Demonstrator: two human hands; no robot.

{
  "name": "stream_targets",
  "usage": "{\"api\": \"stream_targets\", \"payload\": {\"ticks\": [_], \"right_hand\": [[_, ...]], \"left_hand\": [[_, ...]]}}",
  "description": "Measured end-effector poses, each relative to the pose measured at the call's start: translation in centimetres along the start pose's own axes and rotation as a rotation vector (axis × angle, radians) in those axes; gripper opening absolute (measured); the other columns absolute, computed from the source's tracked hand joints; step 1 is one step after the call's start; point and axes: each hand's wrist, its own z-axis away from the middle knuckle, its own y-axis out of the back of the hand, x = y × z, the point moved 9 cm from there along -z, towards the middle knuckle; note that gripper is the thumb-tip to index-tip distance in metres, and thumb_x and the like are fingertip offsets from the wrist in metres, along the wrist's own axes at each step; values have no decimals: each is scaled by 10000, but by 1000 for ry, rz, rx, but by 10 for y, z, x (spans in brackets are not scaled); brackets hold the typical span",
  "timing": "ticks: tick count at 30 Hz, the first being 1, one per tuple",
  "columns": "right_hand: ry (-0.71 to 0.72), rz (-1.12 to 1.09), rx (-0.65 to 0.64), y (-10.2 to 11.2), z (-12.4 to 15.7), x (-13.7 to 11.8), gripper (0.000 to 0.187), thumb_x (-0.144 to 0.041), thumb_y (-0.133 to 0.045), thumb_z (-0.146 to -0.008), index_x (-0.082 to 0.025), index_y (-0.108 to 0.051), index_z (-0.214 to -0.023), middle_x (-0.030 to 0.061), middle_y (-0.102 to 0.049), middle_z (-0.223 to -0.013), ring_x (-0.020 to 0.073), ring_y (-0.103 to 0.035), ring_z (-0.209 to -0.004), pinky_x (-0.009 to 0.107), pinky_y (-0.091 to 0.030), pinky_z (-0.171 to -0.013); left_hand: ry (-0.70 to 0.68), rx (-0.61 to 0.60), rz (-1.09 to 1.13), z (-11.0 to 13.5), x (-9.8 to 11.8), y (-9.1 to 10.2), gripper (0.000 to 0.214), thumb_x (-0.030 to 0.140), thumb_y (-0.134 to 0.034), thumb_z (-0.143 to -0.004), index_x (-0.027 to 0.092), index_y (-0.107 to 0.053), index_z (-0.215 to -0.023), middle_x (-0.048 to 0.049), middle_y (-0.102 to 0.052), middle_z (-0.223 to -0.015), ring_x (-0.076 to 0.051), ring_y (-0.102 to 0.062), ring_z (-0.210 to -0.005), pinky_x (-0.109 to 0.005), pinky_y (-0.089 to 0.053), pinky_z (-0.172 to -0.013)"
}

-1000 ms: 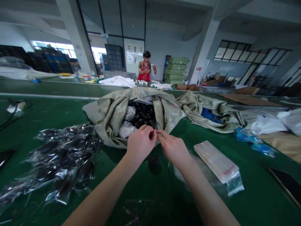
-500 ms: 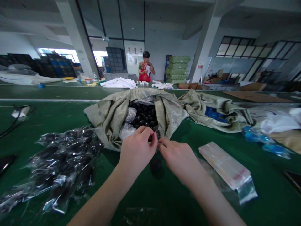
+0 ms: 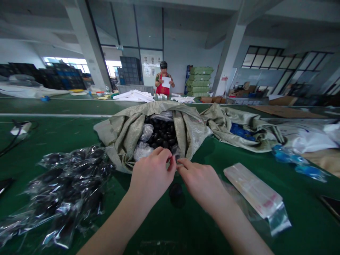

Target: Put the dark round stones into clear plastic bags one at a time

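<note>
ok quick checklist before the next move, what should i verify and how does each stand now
1. Left hand and right hand close together: ok, nearly meeting.
2. Firm pinch: cannot tell, detail too small.
3. Sack mouth open: ok, black pieces show inside.
4. Loose black piece in sight: ok, on the green table.
5. Clear bag stack within reach: ok, seemingly, right of the right hand.
6. Wrapped pile apart from left hand: ok, table shows between.

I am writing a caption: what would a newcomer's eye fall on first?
Probably the left hand and right hand, close together at the centre. Just beyond them, an open sack shows many dark, rounded pieces. At the left lies a heap of similar wrapped pieces, and in the background stands a person in a red apron.
</note>
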Motion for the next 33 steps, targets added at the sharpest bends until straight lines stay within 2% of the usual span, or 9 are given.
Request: {"api": "stream_targets", "payload": {"ticks": [7,12,17,24,33], "right_hand": [[14,-4,-4,-5,-2,-3,198,-129,-474,-930,-168,-629,-1048,85,-644,-1177,179,-676,-790,272,-482,-569],[80,-66,-26,-4,0,-12,139,-138,-503,-920,-167,-624,-983,65,-657,-1065,168,-650,-774,263,-418,-552],[169,-205,-2,0,2,-28,126,-142,-505,-918,-161,-622,-960,50,-652,-1018,148,-619,-791,253,-360,-565],[227,-319,-74,-17,-2,-42,194,-154,-467,-928,-146,-652,-987,71,-670,-1020,142,-610,-772,258,-410,-642],[233,-359,-76,-16,3,-38,233,-128,-478,-904,-169,-678,-1016,53,-698,-1056,172,-670,-882,287,-488,-729]], "left_hand": [[39,-78,-86,-1,-4,-8,225,330,-456,-898,201,-613,-801,-28,-663,-832,-180,-622,-680,-286,-383,-573],[48,-128,-109,-1,-6,-2,228,326,-458,-882,201,-631,-805,-35,-677,-846,-192,-636,-719,-294,-421,-614],[68,-288,-207,6,-14,0,257,316,-456,-851,192,-681,-846,-76,-696,-857,-235,-657,-749,-323,-468,-651],[92,-410,-304,14,-22,-13,302,278,-435,-835,173,-717,-863,-130,-708,-859,-291,-685,-781,-371,-512,-680],[46,-353,-296,9,-24,-19,243,273,-468,-841,204,-700,-831,-94,-713,-851,-279,-686,-761,-350,-499,-640]]}}
